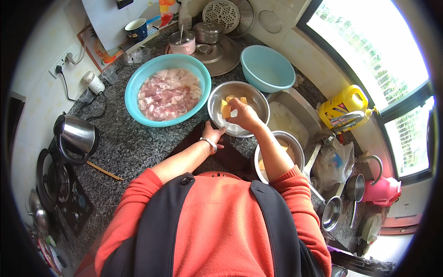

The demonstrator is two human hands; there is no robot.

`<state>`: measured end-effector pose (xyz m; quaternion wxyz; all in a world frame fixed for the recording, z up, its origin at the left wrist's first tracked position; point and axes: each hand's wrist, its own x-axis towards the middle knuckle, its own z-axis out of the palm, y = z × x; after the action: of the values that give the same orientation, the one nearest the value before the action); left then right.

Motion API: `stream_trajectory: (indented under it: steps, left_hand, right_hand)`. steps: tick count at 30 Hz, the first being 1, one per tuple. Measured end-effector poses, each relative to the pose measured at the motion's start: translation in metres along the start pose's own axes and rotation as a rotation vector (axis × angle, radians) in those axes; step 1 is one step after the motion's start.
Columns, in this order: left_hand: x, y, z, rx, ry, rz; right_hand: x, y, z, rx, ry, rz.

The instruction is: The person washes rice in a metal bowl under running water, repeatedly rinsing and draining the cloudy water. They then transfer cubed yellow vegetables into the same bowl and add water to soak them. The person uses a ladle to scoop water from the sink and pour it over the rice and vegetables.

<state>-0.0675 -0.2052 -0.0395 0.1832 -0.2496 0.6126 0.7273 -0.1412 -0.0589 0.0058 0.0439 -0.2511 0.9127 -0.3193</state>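
Note:
My right hand [245,116] pinches a yellow chunk of food [226,112] between thumb and fingers, over a round stainless steel bowl [260,104]. Several more yellow chunks [230,98] lie in that bowl, partly behind the hand. My left hand [213,136], with a bangle at the wrist, is against the near left outside of the bowl, fingers spread; whether it grips the bowl is unclear. Under my right forearm stands a second metal bowl [300,152] holding yellow pieces and pale contents, partly hidden by the arm.
Left of the steel bowl, a turquoise basin [133,109] holds raw meat in liquid. A second blue basin [250,74] stands behind the sink [304,104]. An electric kettle [78,133] and chopsticks [105,171] lie left on the granite counter [117,145]. A yellow jug [342,104] stands near the faucet [347,119].

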Motion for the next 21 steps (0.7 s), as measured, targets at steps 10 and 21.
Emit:
stream_trajectory:
  steps: [10,21]
  left_hand:
    - [-0.002,-0.001,0.002,-0.066,0.001,-0.034]
    - [0.0,-0.001,0.0,-0.017,-0.022,-0.023]
  right_hand:
    - [-0.109,-0.037,-0.108,-0.332,-0.065,0.163]
    - [-0.028,-0.009,-0.038,-0.353,-0.049,0.082]
